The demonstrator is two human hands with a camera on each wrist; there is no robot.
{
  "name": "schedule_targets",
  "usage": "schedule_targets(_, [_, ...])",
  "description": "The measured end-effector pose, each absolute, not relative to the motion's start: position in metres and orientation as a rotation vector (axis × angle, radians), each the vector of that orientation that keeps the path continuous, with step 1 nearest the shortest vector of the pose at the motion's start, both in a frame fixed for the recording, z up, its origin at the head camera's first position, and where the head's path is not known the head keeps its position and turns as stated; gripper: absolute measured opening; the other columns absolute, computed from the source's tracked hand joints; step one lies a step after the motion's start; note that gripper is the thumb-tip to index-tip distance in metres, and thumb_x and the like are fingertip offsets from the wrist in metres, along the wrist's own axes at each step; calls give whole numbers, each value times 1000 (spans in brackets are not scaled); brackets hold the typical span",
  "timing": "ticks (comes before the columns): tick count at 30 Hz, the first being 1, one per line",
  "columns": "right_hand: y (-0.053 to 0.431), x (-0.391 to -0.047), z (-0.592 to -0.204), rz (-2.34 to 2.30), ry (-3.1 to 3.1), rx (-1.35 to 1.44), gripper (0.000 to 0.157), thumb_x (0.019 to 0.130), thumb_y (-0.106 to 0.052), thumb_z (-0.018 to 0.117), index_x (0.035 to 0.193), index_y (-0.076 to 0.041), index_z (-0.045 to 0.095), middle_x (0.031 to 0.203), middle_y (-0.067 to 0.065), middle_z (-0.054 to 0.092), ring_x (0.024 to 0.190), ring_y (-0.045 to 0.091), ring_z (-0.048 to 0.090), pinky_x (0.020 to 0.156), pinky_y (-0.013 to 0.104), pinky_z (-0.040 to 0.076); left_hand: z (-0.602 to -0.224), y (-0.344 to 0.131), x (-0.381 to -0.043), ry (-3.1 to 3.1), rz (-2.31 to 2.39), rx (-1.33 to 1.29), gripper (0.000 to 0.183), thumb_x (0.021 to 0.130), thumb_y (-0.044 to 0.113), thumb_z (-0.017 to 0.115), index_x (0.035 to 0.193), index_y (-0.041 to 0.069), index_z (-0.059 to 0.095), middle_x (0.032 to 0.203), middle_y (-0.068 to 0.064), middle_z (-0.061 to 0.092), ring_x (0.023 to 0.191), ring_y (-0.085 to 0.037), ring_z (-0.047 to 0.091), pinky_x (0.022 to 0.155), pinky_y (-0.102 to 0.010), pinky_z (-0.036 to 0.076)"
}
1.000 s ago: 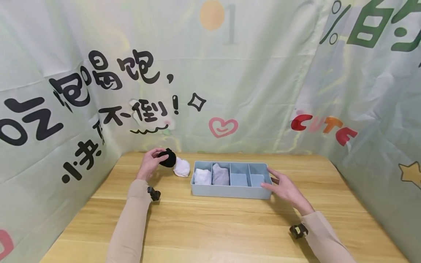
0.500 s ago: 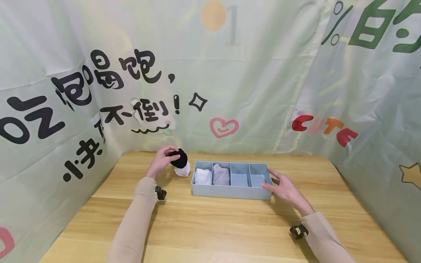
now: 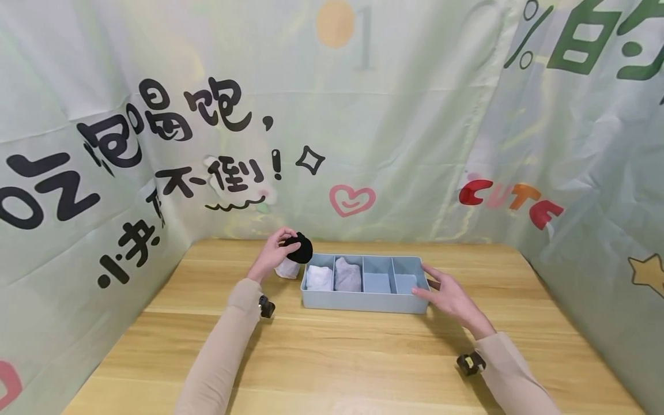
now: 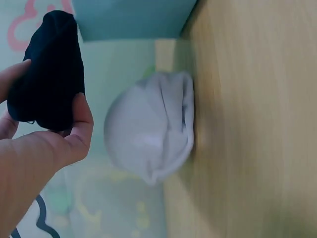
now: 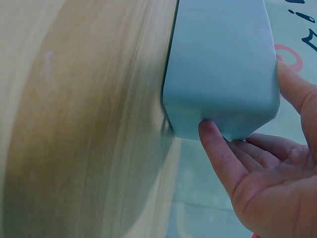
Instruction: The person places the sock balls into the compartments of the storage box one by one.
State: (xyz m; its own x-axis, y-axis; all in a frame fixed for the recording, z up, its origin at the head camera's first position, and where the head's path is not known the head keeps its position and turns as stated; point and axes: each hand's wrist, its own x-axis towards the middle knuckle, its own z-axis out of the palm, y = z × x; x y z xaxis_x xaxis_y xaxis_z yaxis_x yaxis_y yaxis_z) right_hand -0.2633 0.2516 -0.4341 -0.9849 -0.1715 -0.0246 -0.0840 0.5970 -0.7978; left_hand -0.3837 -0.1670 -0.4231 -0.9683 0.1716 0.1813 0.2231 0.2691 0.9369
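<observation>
My left hand [image 3: 268, 255] pinches a black balled-up sock [image 3: 300, 249] between thumb and fingers, holding it above the table by the box's left end. A white balled-up sock [image 4: 148, 129] lies on the table just below that hand, partly hidden by it in the head view. The pale blue divided box [image 3: 363, 302] has a white sock [image 3: 319, 278] in its leftmost compartment and a grey sock [image 3: 348, 275] beside it. Its two right compartments look bare. My right hand [image 3: 450, 297] grips the box's right end, thumb at the rim and fingers against the end wall [image 5: 223, 116].
The box stands on a wooden table [image 3: 332, 357] towards its back edge. Printed fabric [image 3: 404, 144] hangs behind the table and along both sides.
My left hand has carried the black sock to the right, past the white sock, up to the box's left end. The right hand and the box have stayed in place.
</observation>
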Motion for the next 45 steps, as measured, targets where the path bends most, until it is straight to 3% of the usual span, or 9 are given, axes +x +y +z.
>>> schedule_targets(8, [252, -264, -434, -1348, 2722, -237, 85, 94, -38, 65, 155, -1, 20, 160, 26, 20, 138, 49, 33, 106, 55, 40, -422, -145, -378, -2462, -1863, -490, 41, 97, 16, 62, 136, 9, 56, 139, -13, 54, 126, -30, 50, 107, -44, 39])
schedule_targets(13, [250, -265, -435, -1352, 2722, -248, 82, 95, -34, 65, 155, 0, 21, 160, 25, 20, 138, 49, 33, 105, 54, 42, -424, -135, -372, -2458, -1816, -512, 35, 97, 21, 62, 131, 11, 60, 137, -11, 56, 124, -29, 53, 108, -46, 40])
schedule_targets(19, [249, -264, -436, -1352, 2722, -237, 79, 96, -30, 64, 155, 0, 20, 160, 25, 20, 138, 49, 33, 105, 54, 42, -426, -126, -368, -2477, -1805, -503, 30, 98, 26, 61, 127, 20, 63, 137, -5, 57, 125, -25, 53, 107, -46, 41])
schedule_targets(33, [251, -265, -435, -1362, 2709, -220, 81, 95, -31, 65, 155, 0, 19, 160, 26, 18, 139, 49, 32, 106, 55, 40, -424, -96, -357, -2352, -1836, -571, 29, 97, 22, 63, 126, 18, 66, 135, -5, 61, 128, -24, 52, 108, -46, 41])
schedule_targets(45, [252, -265, -436, -1358, 2713, -214, 82, 95, -33, 65, 155, -1, 19, 160, 26, 19, 139, 49, 33, 106, 55, 40, -424, -71, -346, -2300, -1856, -451, 30, 95, 32, 65, 125, 26, 68, 135, 2, 62, 130, -21, 52, 107, -43, 42])
